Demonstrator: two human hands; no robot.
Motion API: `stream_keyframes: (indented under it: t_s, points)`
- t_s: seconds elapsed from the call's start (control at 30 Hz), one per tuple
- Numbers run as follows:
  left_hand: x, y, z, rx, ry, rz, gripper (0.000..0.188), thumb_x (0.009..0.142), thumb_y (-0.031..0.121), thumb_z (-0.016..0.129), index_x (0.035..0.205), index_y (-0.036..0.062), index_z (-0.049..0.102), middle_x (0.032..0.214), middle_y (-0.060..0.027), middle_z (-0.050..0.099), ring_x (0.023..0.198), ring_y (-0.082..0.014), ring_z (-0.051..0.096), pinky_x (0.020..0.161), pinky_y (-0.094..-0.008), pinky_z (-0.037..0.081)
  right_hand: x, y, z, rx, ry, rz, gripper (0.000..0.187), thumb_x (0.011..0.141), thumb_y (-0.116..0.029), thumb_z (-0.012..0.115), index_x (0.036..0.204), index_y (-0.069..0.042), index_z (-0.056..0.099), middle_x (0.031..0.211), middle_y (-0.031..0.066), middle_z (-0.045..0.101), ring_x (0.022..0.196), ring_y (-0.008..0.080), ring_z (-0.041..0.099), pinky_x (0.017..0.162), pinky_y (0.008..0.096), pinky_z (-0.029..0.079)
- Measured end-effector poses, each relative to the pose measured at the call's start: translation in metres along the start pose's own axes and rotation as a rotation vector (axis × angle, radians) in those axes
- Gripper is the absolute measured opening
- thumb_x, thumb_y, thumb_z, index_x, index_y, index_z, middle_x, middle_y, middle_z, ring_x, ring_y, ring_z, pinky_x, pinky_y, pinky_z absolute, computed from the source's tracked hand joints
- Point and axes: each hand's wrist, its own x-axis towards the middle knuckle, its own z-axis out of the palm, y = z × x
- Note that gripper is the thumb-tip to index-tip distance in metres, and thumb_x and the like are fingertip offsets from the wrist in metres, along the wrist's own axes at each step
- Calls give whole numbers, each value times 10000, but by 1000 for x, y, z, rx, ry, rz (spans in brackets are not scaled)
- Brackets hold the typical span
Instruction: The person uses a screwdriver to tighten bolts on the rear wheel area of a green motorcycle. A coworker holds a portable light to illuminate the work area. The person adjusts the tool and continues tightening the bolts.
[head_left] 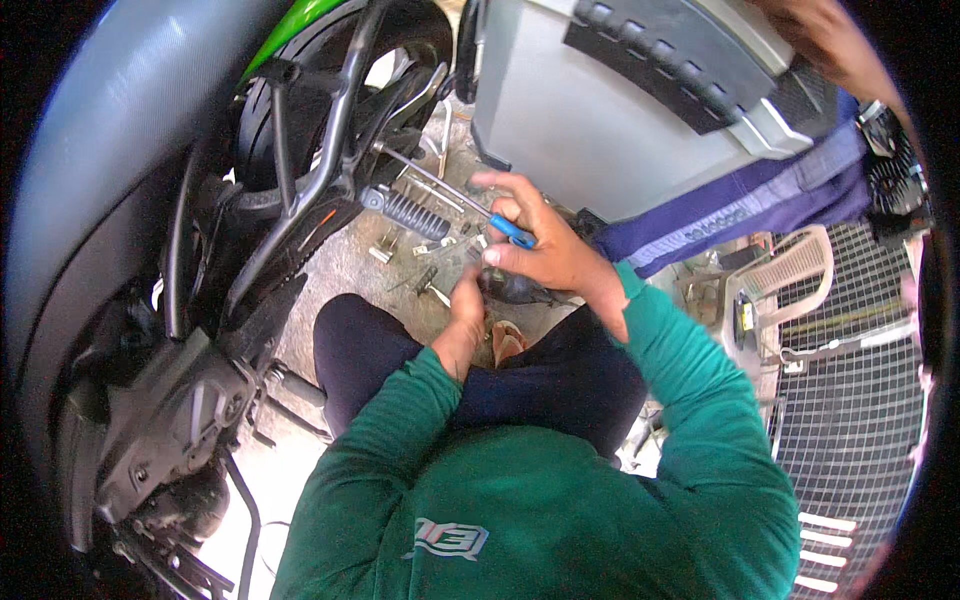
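Note:
My right hand (540, 245) is around the blue handle of a long-shafted screwdriver (510, 229), with the index finger raised off it and the thumb below. The metal shaft slants up and left, and its far end meets the motorcycle (330, 150) beside the rear wheel. Just below that shaft is a black coil-spring shock absorber (415, 212). My left hand (466, 305) is low between my knees, near the right hand and above the floor. Its fingers are mostly hidden, so whether they hold anything does not show.
Small metal parts (383, 250) lie on the concrete floor under the shock absorber. A large grey case (540, 110) stands at the far right of the wheel, with purple-blue cloth (740, 210) along it. Further right are a beige plastic chair (775, 285) and a wire mesh (850, 400).

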Motion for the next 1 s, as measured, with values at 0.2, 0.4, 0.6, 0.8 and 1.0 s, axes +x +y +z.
stream_keyframes:
  t_s: [0.2,0.4,0.6,0.8,1.0]
  points:
    - [134,-40,-56,989,29,40,370,973,355,536,977,47,741,973,-173,731,904,-331,709,751,-467,532,1,45,19,171,236,-87,861,917,-605,772,1517,-47,508,1328,46,582,1141,144,579,1046,302,441]
    - [180,-41,-85,1599,-19,156,440,976,272,492,1247,63,768,1391,-216,677,1281,-420,655,1086,-474,518,-21,46,50,827,585,682,885,901,-843,560,1330,-70,612,1225,101,696,1077,253,683,888,425,547]
    - [208,-49,-129,1579,-19,299,394,984,292,541,1199,67,782,1358,-184,706,1266,-408,665,1054,-485,537,-24,29,42,1321,376,659,710,1005,-712,523,1195,-45,676,1083,115,747,901,261,726,795,412,572]
    - [93,12,-55,1536,-205,276,441,955,355,583,1190,34,773,1326,-251,698,1245,-405,675,1053,-487,533,-4,6,38,1414,561,449,452,1016,-459,615,1109,-24,697,1061,126,754,970,251,730,846,411,581]
    - [-160,146,-12,1426,-230,519,375,940,331,570,1005,19,769,1006,-296,732,989,-471,720,894,-564,562,7,-1,53,1536,757,397,291,979,-291,639,1078,-17,659,1058,112,744,1011,274,727,928,430,566]
